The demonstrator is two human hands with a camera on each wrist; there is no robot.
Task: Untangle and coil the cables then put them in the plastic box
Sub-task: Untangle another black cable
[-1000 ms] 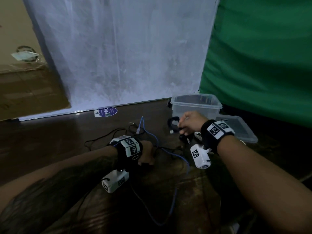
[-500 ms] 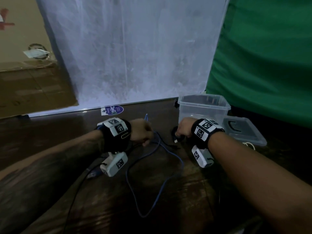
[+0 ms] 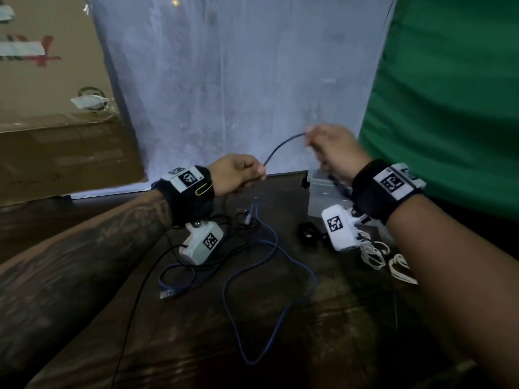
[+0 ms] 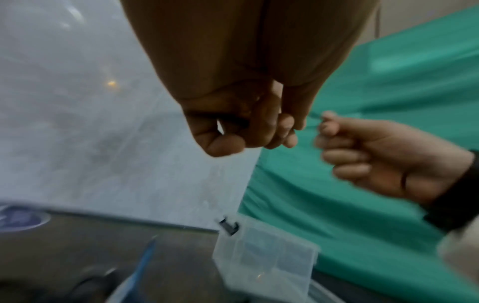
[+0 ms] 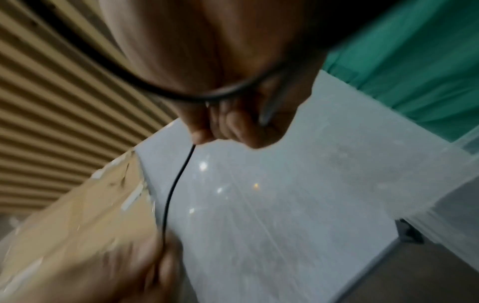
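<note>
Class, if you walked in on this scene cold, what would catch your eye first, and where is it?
First, the two raised hands: the left hand and right hand each pinch a thin dark cable that arcs between them in front of the pale backdrop. Below them a blue cable sprawls in loose loops over the dark table, with the clear box behind, partly hidden by the right wrist.

Your bare left forearm (image 3: 84, 265) is covered in dark tattoo work. Behind each hand you wear a fuzzy black wristband (image 3: 186, 197) — each topped with a white plate printed with a black square code (image 3: 187, 177). Beneath each wrist hangs a white boxy camera unit (image 3: 201, 242), coded too — on a small screw mount.
</note>
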